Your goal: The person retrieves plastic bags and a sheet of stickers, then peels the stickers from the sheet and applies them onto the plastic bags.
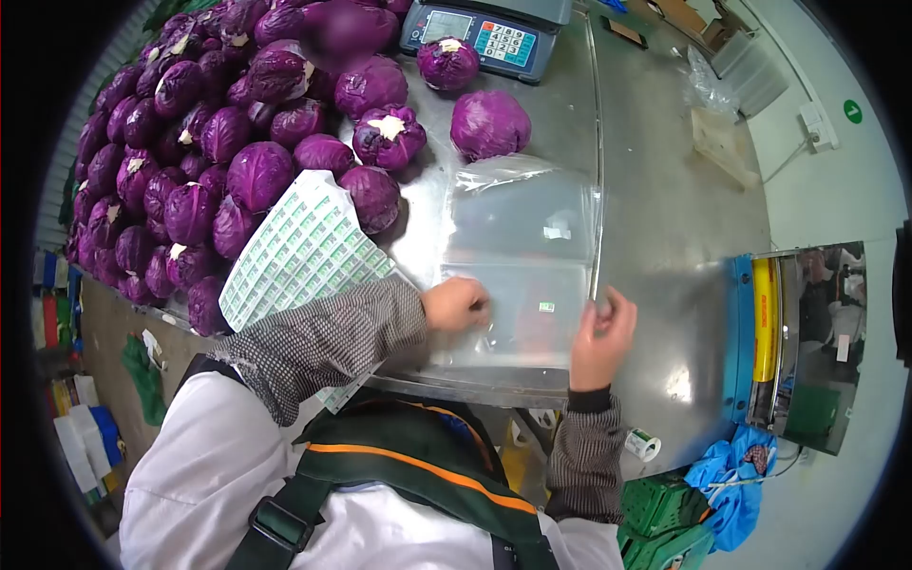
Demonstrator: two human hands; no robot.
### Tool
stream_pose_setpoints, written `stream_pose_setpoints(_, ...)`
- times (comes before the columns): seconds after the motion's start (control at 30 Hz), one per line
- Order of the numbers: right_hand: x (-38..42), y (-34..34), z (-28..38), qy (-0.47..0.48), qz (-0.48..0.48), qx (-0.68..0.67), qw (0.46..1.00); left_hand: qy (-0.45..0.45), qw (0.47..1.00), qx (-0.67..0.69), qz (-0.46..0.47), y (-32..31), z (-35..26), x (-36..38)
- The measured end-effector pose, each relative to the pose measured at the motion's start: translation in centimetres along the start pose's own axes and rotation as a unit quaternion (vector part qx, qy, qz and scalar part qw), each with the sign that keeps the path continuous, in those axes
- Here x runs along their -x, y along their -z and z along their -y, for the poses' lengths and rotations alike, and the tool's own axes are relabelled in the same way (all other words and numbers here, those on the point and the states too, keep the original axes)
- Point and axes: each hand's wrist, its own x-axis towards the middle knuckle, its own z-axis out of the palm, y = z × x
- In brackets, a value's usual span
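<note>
Clear plastic bags (518, 247) lie flat on the steel table, with small green-and-white labels on them. My left hand (457, 304) is at the bags' left edge, its fingers curled together; what they hold, if anything, is too small to name. At the right edge of the bags my right hand (603, 337) is raised, thumb and fingers bent but apart, with nothing visible between them. A sheet of small green labels (304, 242) lies partly under my left forearm. Just beyond the bags sits a purple cabbage (489, 124).
A large heap of purple cabbages (190, 214) covers the left side. At the back stands a digital scale (484, 36). On the right are a blue-and-yellow machine (763, 332) and a label roll (642, 445). Green crates (665, 513) stand below the table's right side.
</note>
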Motion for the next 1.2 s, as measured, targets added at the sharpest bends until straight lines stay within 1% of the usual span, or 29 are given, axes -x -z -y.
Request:
stream_pose_setpoints(0.03, 0.7, 0.5, 0.7, -0.011, -0.047, -0.026, 0.998, 0.031, 0.999, 0.036, 0.025, 1.5, -0.6, -1.0)
stream_pose_setpoints(0.1, 3.1, 0.0, 1.1, 0.076, -0.015, -0.05, 0.996, 0.035, 0.995, 0.091, 0.014, 5.0, -2.2, -2.8)
stream_pose_setpoints(0.13, 4.1, -0.7, 1.6, 0.12, 0.002, -0.064, 0.991, 0.054, 0.991, 0.124, -0.014, 7.0, -2.2, -4.2)
stream_pose_setpoints(0.17, 4.5, -1.8, 2.8, 0.131, 0.062, -0.046, 0.988, 0.073, 0.984, 0.155, -0.041, 9.1, -2.1, -5.5)
stream_pose_setpoints(0.2, 4.5, -3.1, 4.1, 0.143, 0.12, -0.029, 0.982, 0.092, 0.966, 0.226, -0.083, 11.3, -2.5, -5.9)
stream_pose_setpoints(0.23, 4.5, -4.5, 4.9, 0.091, 0.181, -0.08, 0.976, 0.11, 0.941, 0.295, -0.126, 13.2, -2.7, -6.1)
stream_pose_setpoints(0.27, 4.5, -6.0, 5.4, 0.037, 0.241, -0.131, 0.961, 0.114, 0.923, 0.337, -0.15, 14.6, -1.9, -6.2)
stream_pose_setpoints(0.3, 4.5, -7.5, 5.8, 0.057, 0.249, -0.134, 0.957, 0.118, 0.902, 0.378, -0.174, 15.6, -1.1, -6.0)
stream_pose_setpoints(0.33, 4.4, -8.9, 6.0, 0.076, 0.257, -0.137, 0.954, 0.105, 0.886, 0.383, -0.239, 16.0, -0.7, -5.6)
stream_pose_setpoints(0.37, 4.3, -10.2, 6.4, 0.093, 0.263, -0.139, 0.95, 0.095, 0.902, 0.266, -0.328, 16.0, -0.3, -4.8)
stream_pose_setpoints(0.4, 4.2, -11.3, 6.9, 0.103, 0.259, -0.135, 0.951, 0.039, 0.941, 0.132, -0.308, 16.5, -0.6, -3.0)
stream_pose_setpoints(0.43, 4.2, -12.2, 7.5, 0.111, 0.257, -0.131, 0.951, -0.015, 0.96, -0.003, -0.279, 17.2, -1.0, -0.7)
stream_pose_setpoints(0.47, 4.3, -12.9, 7.9, 0.118, 0.256, -0.127, 0.951, -0.054, 0.966, -0.105, -0.232, 17.5, -1.4, 1.4)
stream_pose_setpoints(0.5, 4.2, -13.5, 8.3, 0.093, 0.293, -0.139, 0.941, -0.095, 0.957, -0.205, -0.181, 17.9, -2.1, 3.4)
stream_pose_setpoints(0.53, 4.0, -14.0, 8.6, 0.071, 0.331, -0.149, 0.929, -0.112, 0.942, -0.285, -0.136, 18.5, -3.0, 5.5)
stream_pose_setpoints(0.57, 4.0, -14.3, 8.9, 0.049, 0.368, -0.159, 0.915, -0.092, 0.936, -0.329, -0.082, 18.9, -3.3, 6.9)
stream_pose_setpoints(0.6, 4.1, -14.9, 8.6, 0.015, 0.387, -0.21, 0.897, -0.076, 0.926, -0.363, -0.067, 19.0, -3.5, 8.3)
stream_pose_setpoints(0.63, 4.1, -15.1, 8.2, 0.011, 0.394, -0.22, 0.893, -0.06, 0.915, -0.396, -0.053, 19.2, -3.4, 9.4)
stream_pose_setpoints(0.67, 4.3, -15.1, 7.8, 0.008, 0.4, -0.229, 0.887, -0.068, 0.906, -0.415, -0.051, 19.2, -2.6, 9.9)
stream_pose_setpoints(0.73, 4.2, -14.4, 7.9, 0.012, 0.403, -0.234, 0.885, -0.036, 0.925, -0.378, -0.012, 19.5, -2.9, 10.5)
stream_pose_setpoints(0.77, 4.2, -14.3, 8.3, -0.003, 0.399, -0.239, 0.885, -0.02, 0.934, -0.358, 0.008, 19.4, -3.1, 10.7)
stream_pose_setpoints(0.8, 4.0, -13.8, 9.1, -0.018, 0.395, -0.243, 0.886, -0.033, 0.931, -0.364, -0.006, 19.2, -3.1, 10.8)
stream_pose_setpoints(0.83, 3.7, -13.4, 9.9, -0.033, 0.39, -0.248, 0.886, -0.031, 0.937, -0.348, 0.0, 19.1, -3.3, 10.8)
stream_pose_setpoints(0.87, 3.5, -13.0, 10.7, -0.021, 0.383, -0.245, 0.89, -0.03, 0.942, -0.333, 0.007, 19.2, -3.5, 10.9)
stream_pose_setpoints(0.97, 4.0, -13.4, 10.6, -0.034, 0.384, -0.256, 0.886, -0.028, 0.949, -0.313, 0.028, 19.7, -3.7, 11.1)
stream_pose_setpoints(1.07, 4.0, -12.8, 10.9, -0.01, 0.386, -0.207, 0.899, -0.014, 0.951, -0.302, 0.066, 20.1, -3.1, 10.9)
stream_pose_setpoints(1.17, 4.5, -13.4, 9.4, 0.014, 0.418, -0.198, 0.886, 0.004, 0.949, -0.296, 0.107, 20.3, -2.3, 10.0)
stream_pose_setpoints(1.2, 4.3, -13.1, 10.0, 0.027, 0.385, -0.229, 0.894, 0.01, 0.946, -0.3, 0.122, 20.4, -2.4, 9.8)
